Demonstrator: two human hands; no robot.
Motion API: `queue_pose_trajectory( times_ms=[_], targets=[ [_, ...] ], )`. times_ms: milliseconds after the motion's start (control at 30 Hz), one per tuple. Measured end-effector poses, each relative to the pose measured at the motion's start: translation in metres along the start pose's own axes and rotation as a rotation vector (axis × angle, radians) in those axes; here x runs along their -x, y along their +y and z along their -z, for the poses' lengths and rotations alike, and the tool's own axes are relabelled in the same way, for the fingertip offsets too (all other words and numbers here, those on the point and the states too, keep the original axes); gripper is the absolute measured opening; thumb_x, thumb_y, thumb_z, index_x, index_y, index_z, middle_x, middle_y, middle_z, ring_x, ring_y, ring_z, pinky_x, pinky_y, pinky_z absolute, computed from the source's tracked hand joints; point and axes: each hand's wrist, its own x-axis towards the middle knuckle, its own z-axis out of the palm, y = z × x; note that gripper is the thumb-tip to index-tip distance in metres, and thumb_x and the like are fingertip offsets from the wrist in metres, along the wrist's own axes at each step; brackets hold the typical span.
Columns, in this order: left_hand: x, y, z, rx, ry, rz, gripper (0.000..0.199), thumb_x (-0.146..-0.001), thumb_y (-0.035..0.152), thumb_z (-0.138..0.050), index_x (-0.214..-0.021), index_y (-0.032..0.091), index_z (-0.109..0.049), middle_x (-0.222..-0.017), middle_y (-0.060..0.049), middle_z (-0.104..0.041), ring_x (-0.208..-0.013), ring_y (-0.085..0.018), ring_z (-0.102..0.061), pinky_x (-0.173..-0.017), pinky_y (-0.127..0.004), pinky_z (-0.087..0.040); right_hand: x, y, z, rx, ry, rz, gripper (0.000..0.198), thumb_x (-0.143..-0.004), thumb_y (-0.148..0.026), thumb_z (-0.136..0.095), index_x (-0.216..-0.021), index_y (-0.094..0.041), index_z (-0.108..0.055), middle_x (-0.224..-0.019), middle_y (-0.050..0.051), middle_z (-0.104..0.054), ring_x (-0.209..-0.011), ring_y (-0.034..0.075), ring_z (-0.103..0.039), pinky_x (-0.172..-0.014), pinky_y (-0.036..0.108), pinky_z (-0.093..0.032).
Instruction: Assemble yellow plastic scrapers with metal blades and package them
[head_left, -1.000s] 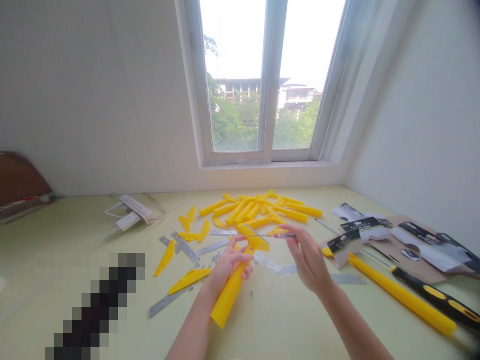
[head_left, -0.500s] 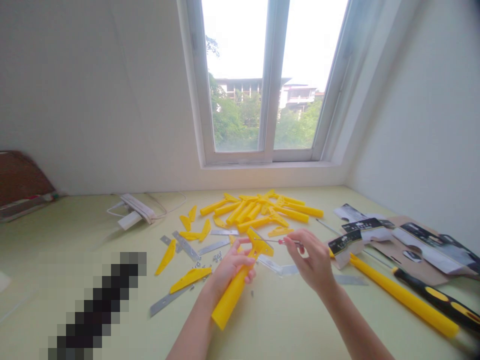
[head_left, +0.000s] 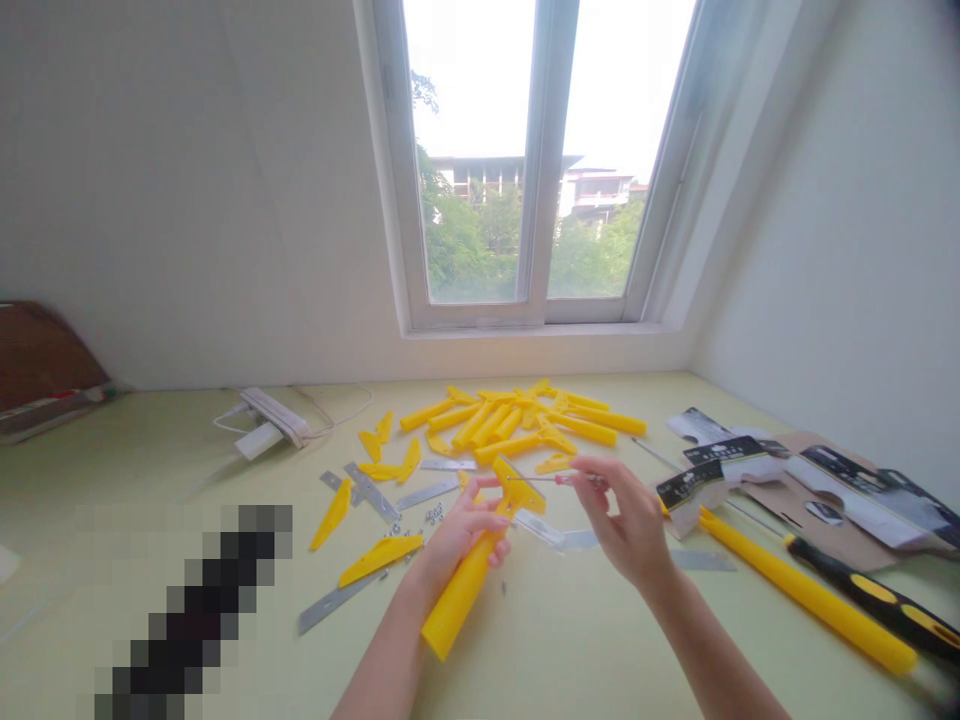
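My left hand (head_left: 471, 530) is closed around a yellow scraper handle (head_left: 466, 600), its flared head (head_left: 519, 487) pointing up and away from me. Between the fingertips of my right hand (head_left: 621, 515) is a thin screwdriver (head_left: 561, 480) with a small reddish grip. Its shaft points left, and the tip reaches the scraper head near a hole. The contact is too small to make out. Below the hands, a lone screw (head_left: 504, 588) lies on the table. Left of my left hand are small screws (head_left: 435, 514), metal blades (head_left: 371, 490) and yellow blade covers (head_left: 381, 560).
Several yellow scraper handles (head_left: 499, 425) are piled toward the window. Packaging (head_left: 750, 465), a long yellow handle (head_left: 810, 590) and a black-and-yellow screwdriver (head_left: 862, 590) lie on the right. A white power strip (head_left: 274, 415) sits at the back left. A pixelated dark shape covers the front left.
Both hands stay almost in place. The fingers of my right hand have shifted slightly around the screwdriver, whose tip remains at the scraper head.
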Motion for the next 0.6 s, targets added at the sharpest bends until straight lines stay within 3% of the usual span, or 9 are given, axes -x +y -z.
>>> queue_pose_trajectory(
  times_ms=[100,200,367,467,600],
  targets=[
    [0.0003,0.0001,-0.0004,-0.005,-0.007,-0.003,0.06,-0.066,0.015,-0.058,-0.117,0.03,-0.031,-0.094,-0.002,-0.052,-0.048,-0.005,-0.05,-0.044,-0.018,-0.032,0.0008,0.0013,0.0006,0.029,0.025,-0.029,0.005,-0.083,-0.023,-0.054,-0.087,-0.021,-0.056,-0.071,0.001,-0.064,-0.053,0.012,-0.057,-0.048,0.022,-0.046],
    [0.0003,-0.0002,-0.0004,0.0,-0.018,-0.012,0.059,-0.067,0.014,-0.057,-0.117,0.03,-0.031,-0.098,-0.002,-0.052,-0.048,-0.005,-0.05,-0.045,-0.018,-0.032,-0.0002,0.0013,0.0017,0.025,-0.028,0.016,0.01,-0.085,-0.021,-0.049,-0.081,-0.021,-0.057,-0.075,0.003,-0.065,-0.067,0.015,-0.061,-0.061,0.025,-0.049],
    [-0.0001,-0.0003,0.0009,0.018,-0.008,-0.009,0.06,-0.067,0.012,-0.054,-0.119,0.031,-0.029,-0.105,-0.004,-0.05,-0.047,-0.004,-0.05,-0.045,-0.019,-0.031,-0.0012,0.0012,0.002,-0.003,-0.1,-0.028,0.018,-0.089,-0.02,-0.038,-0.099,-0.021,-0.053,-0.087,0.005,-0.063,-0.081,0.018,-0.06,-0.069,0.029,-0.048],
    [-0.0005,-0.0004,0.0017,0.027,-0.02,-0.027,0.059,-0.069,0.011,-0.053,-0.119,0.03,-0.029,-0.106,-0.005,-0.05,-0.047,-0.004,-0.049,-0.045,-0.018,-0.031,0.0,0.0009,0.0009,-0.024,-0.103,-0.061,0.019,-0.088,-0.021,-0.041,-0.105,-0.02,-0.049,-0.087,0.005,-0.063,-0.077,0.017,-0.061,-0.064,0.027,-0.049],
    [-0.0005,0.0002,0.0011,0.017,-0.013,-0.024,0.058,-0.069,0.011,-0.052,-0.119,0.03,-0.031,-0.106,-0.006,-0.05,-0.047,-0.004,-0.049,-0.045,-0.018,-0.031,-0.0003,-0.0022,0.0003,-0.045,-0.045,-0.025,0.01,-0.086,-0.02,-0.046,-0.095,-0.02,-0.053,-0.08,0.003,-0.064,-0.066,0.014,-0.061,-0.058,0.024,-0.05]
  ],
)
